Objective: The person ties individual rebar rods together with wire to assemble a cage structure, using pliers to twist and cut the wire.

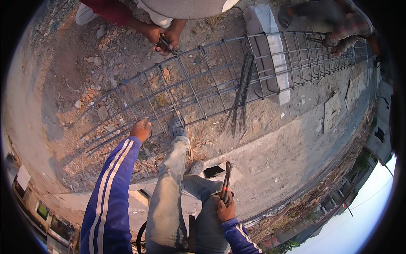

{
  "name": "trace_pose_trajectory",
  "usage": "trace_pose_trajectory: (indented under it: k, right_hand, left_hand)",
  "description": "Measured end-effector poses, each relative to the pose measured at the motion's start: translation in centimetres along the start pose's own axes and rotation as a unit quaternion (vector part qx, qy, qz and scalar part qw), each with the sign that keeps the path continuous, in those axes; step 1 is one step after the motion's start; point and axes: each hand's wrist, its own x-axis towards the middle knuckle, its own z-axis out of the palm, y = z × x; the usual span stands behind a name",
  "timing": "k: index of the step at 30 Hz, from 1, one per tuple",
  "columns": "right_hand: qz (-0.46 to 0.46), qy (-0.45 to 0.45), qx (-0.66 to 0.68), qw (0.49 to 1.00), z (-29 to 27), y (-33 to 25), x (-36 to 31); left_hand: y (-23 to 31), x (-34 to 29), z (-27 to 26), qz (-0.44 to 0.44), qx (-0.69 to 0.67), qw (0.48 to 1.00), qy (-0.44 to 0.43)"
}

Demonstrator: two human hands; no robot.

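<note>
A long steel rebar cage (190, 84) with square ties stretches across the view from lower left to upper right. At its near lower bar, toward the left end, my left hand (141, 130) is closed with the fingers curled over the bar. My right hand (226, 209) grips a pair of pincers (226, 184) with orange on the handles, held upright beside my knee, apart from the cage. A bundle of thin tie wires (243, 89) hangs over the cage right of the middle.
A pale concrete block (266, 38) supports the cage. Across it, one co-worker's hands (165, 38) hold a tool at the far bar; another's hands (338, 42) touch the cage's far right. Rubble (101, 112) lies around the left end. A concrete ledge (275, 146) runs near my feet.
</note>
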Motion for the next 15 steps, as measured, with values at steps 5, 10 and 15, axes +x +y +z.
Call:
trace_pose_trajectory:
  k: [5,10,15]
  right_hand:
    - [0.053,-0.009,0.034,0.998,0.0,1.7,4.0]
    - [-0.006,0.015,0.012,1.000,0.2,2.7,5.6]
    - [-0.010,-0.002,-0.014,1.000,-0.3,9.8,8.8]
  left_hand:
    - [9.6,0.2,1.6,0.102,0.009,0.994,-0.042]
    - [14.1,1.9,3.4,0.146,0.019,0.989,-0.013]
    - [16.3,5.0,5.8,0.212,0.172,0.962,0.027]
